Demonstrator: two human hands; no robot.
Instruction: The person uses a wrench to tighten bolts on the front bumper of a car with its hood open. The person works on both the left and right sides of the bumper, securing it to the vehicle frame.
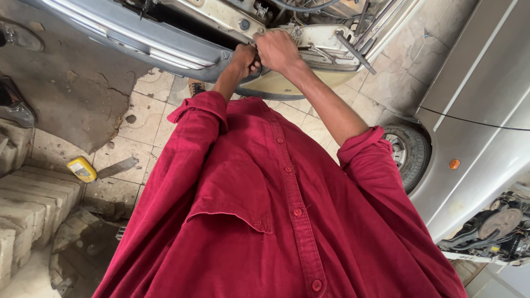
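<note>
Fingers clenched, both of them: left hand [244,57] and right hand [276,49] bunched together, gripping something hidden at the grey bumper [165,47] edge, arms stretched for leverage. Yellow bottle [81,169] lies on the tiled floor [149,118].

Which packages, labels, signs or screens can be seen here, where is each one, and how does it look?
Yellow container: on the tiled floor at the left, beside the stone blocks; flat and rounded, with a pale label on its face.
Orange marker light: on the grey car's side panel at the right; small and round.
No signs or screens show.
</note>
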